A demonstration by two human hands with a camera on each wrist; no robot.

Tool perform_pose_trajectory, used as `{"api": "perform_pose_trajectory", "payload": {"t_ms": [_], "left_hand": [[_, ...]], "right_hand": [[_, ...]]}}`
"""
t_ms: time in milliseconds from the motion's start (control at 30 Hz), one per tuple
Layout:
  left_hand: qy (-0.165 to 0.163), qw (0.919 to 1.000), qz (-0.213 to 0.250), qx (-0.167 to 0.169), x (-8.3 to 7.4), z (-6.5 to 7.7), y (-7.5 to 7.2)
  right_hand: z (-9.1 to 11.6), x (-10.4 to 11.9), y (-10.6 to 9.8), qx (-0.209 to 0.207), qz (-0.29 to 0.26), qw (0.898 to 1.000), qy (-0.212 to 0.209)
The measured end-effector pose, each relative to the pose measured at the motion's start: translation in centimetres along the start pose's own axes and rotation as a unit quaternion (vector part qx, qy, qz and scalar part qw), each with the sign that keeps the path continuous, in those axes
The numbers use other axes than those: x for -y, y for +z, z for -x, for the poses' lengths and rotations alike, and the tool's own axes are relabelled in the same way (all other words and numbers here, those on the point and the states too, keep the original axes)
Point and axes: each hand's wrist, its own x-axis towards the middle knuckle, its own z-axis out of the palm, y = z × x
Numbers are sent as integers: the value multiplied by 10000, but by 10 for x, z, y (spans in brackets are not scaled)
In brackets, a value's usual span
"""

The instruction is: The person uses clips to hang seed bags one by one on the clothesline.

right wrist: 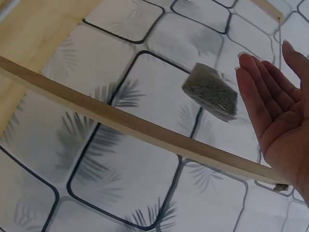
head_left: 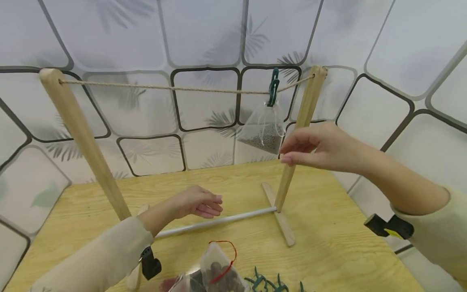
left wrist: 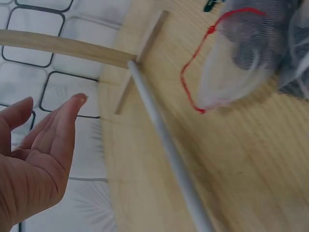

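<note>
Head view shows the right hand (head_left: 321, 148) empty, fingers extended, near the pegged pouch (head_left: 265, 130). Left wrist view shows the left hand (left wrist: 36, 154) empty, fingers relaxed.

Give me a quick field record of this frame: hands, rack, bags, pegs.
left hand: open, above the table, holding nothing
right hand: open, raised beside the hanging mesh bag
rope: strung between two wooden posts
green peg: clips the hanging mesh bag to the rope
red-string mesh bag: lying on table
loose green pegs: near table edge
</note>
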Motion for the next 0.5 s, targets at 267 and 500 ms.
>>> {"api": "perform_pose_trajectory", "payload": {"t_ms": [267, 500], "left_hand": [[-487, 9984, -22, 293, 27, 2, -10], [-877, 9956, -63, 319, 53, 5, -18]], "right_hand": [[33, -18, 50, 1118, -697, 9831, 1270], [69, -31, 101, 1991, -1407, 9396, 2405]]}}
